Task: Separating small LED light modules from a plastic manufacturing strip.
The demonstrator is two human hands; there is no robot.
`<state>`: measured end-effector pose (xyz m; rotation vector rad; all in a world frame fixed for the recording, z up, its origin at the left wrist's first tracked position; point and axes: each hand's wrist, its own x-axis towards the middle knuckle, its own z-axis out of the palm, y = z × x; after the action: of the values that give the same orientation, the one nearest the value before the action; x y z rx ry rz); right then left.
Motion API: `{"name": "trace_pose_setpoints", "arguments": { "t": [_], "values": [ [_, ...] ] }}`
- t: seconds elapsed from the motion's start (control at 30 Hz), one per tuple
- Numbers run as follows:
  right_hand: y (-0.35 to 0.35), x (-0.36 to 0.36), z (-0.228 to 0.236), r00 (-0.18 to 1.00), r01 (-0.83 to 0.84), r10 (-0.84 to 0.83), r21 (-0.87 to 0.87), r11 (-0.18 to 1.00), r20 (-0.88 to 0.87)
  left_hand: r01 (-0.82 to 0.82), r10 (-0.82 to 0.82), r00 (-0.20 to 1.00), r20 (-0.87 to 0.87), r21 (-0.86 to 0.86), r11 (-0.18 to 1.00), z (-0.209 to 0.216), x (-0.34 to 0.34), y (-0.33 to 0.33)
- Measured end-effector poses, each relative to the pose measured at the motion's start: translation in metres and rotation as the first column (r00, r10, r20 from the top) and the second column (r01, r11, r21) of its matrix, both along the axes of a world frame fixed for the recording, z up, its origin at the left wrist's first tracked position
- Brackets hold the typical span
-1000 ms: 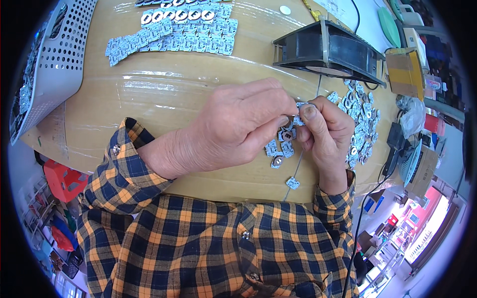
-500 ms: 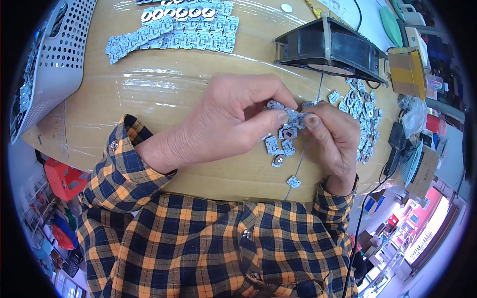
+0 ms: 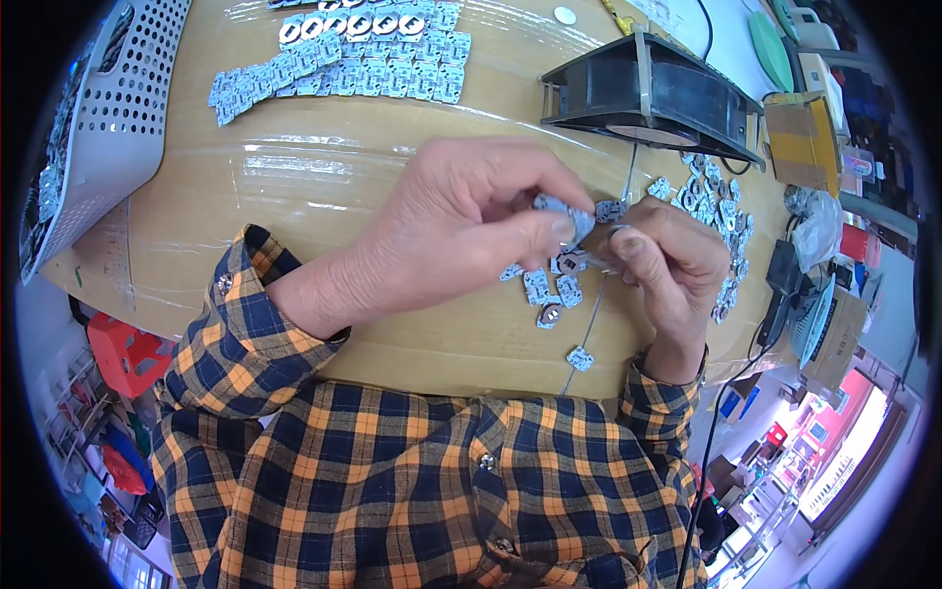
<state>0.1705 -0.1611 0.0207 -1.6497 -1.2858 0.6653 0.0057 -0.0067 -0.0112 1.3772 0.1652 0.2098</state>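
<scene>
Over the middle of the table, my left hand (image 3: 481, 221) pinches a small circuit board (image 3: 567, 213), pale blue-grey, between thumb and fingers. Just to its right my right hand (image 3: 677, 265) is closed, thumb against index finger, with a thin pale edge showing at the fingertips; what it holds is too small to make out. Below the hands lie several loose boards (image 3: 537, 288), some carrying a round metal part (image 3: 550, 314). One single board (image 3: 580, 359) rests nearer to me, and another board (image 3: 609, 211) sits just beyond the fingertips.
Rows of joined boards (image 3: 392, 74) lie at the far left beside a white perforated basket (image 3: 128, 118). A black fan (image 3: 653, 93) stands at the far right. Past my right hand is a heap of boards (image 3: 721, 211). A dark cable (image 3: 726, 393) runs along the right edge.
My hands have drawn apart, the right one moving slightly right. The left keeps the board, now tilted differently, and the board beyond the fingertips shows more fully.
</scene>
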Motion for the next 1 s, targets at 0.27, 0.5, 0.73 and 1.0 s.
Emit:
{"name": "trace_pose_setpoints", "arguments": {
  "t": [0.27, 0.5, 0.73, 1.0],
  "values": [
    [0.003, -0.011, -0.003, 1.000, 0.013, -0.013, 0.008, 1.000, -0.015, -0.079, 0.072, 0.996, -0.061, -0.119, 0.990, 0.005, -0.001, -0.002],
    [0.003, -0.009, -0.009, 0.996, -0.054, 0.053, 0.014, 0.998, 0.067, -0.089, 0.076, 0.994, -0.072, -0.195, 0.977, 0.005, 0.000, -0.003],
    [0.005, -0.015, -0.009, 0.982, -0.016, 0.024, -0.044, 0.999, 0.187, -0.082, 0.065, 0.993, -0.100, -0.178, 0.981, 0.007, 0.000, -0.005],
    [-0.001, -0.018, -0.005, 0.826, -0.043, -0.071, -0.188, 0.981, -0.560, 0.029, -0.047, 0.998, -0.039, -0.374, 0.927, 0.009, -0.003, 0.005]
  ]
}}
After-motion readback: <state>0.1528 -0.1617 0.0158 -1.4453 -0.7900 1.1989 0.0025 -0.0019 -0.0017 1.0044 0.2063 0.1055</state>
